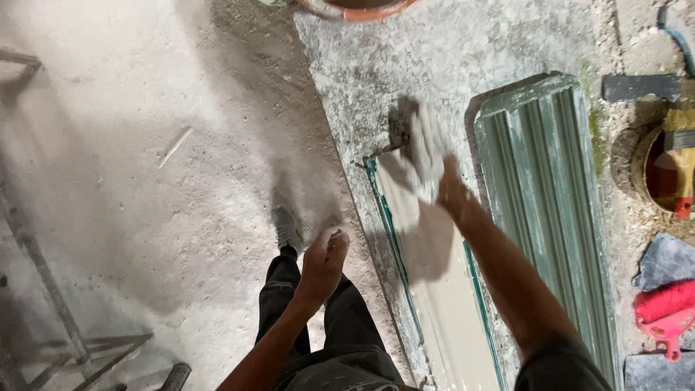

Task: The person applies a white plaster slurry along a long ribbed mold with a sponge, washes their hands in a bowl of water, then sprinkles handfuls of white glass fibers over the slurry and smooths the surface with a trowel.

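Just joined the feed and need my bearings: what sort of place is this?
Probably a rough casting or plastering workshop. There is a dusty concrete floor, a green ribbed mould beside a long tray of wet grey mix, and a paintbrush on a bucket.

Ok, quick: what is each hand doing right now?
Left hand: loosely closed, holding nothing visible.
Right hand: closed on a pale cloth, motion-blurred, over the mould.

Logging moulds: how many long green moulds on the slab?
2. A filled mould under the right hand; a ribbed mould lies to its right. Others may be out of frame.
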